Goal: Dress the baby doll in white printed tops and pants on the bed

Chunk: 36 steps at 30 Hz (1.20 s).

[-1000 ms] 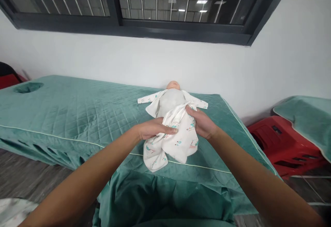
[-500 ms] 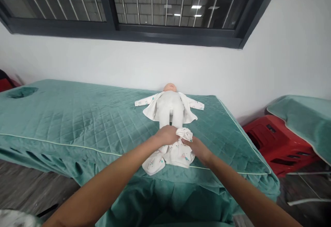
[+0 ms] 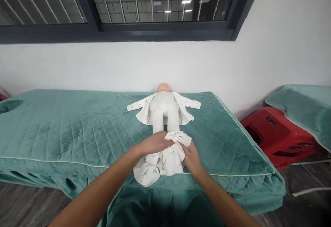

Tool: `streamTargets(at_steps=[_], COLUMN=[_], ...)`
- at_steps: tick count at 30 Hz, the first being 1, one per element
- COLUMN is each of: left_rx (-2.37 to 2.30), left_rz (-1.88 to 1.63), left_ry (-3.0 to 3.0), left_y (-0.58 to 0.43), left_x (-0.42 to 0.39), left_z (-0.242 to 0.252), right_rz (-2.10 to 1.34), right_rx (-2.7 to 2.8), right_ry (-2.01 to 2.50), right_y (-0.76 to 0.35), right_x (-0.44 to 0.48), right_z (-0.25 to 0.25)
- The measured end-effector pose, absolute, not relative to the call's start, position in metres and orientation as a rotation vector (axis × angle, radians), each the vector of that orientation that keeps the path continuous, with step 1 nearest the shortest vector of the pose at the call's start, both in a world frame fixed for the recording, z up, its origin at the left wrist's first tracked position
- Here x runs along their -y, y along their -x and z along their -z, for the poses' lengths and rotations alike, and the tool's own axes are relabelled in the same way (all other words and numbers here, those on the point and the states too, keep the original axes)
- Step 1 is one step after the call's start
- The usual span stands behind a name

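Observation:
A doll (image 3: 164, 103) with a white cloth body lies on its back on the green bed cover, its head near the wall. An open white printed jacket (image 3: 190, 103) is spread under it, sleeves out to both sides. At its lower legs, white printed pants (image 3: 168, 160) are bunched and hang toward the bed's front edge. My left hand (image 3: 156, 142) grips the left side of the bunched waistband, and my right hand (image 3: 190, 154) grips its right side. The doll's feet are hidden by the cloth and my hands.
The quilted green bed (image 3: 77, 123) has a hole at its far left. Behind it stand a white wall (image 3: 116, 65) and a dark-framed window (image 3: 160, 32). Red plastic stools (image 3: 279, 137) and another green-covered surface (image 3: 302, 108) are at the right.
The view has shifted slightly. The waistband, bunched small before, is now spread wider between my hands, and my left hand has moved a little away from my right.

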<state>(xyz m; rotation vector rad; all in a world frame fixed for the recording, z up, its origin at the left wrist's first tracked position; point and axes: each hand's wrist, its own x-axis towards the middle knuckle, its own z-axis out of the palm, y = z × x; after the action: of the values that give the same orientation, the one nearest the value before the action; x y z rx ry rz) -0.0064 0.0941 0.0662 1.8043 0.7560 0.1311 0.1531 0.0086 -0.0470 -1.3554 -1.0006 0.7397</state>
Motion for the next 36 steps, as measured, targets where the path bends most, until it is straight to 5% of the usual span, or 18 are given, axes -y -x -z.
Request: streamTargets(at_steps=[6, 16, 30, 36], left_rx=[-0.585, -0.617, -0.844, -0.816], left_rz=[-0.021, -0.405, -0.768, -0.846], left_ry=[-1.340, -1.048, -1.868, -1.653], left_y=[0.020, -0.012, -0.030, -0.003], left_x=[-0.127, -0.149, -0.191, -0.191], left_z=[-0.067, -0.057, -0.056, -0.026], right_rz=[-0.749, -0.785, -0.563, -0.491], right_rx=[0.953, 0.841, 1.018, 1.114], right_ry=[1.310, 1.171, 1.312, 1.482], right_y=[-0.163, -0.179, -0.195, -0.201], right_x=[-0.023, -0.074, -0.125, -0.119], right_z=[0.047, 0.037, 0.029, 0.035])
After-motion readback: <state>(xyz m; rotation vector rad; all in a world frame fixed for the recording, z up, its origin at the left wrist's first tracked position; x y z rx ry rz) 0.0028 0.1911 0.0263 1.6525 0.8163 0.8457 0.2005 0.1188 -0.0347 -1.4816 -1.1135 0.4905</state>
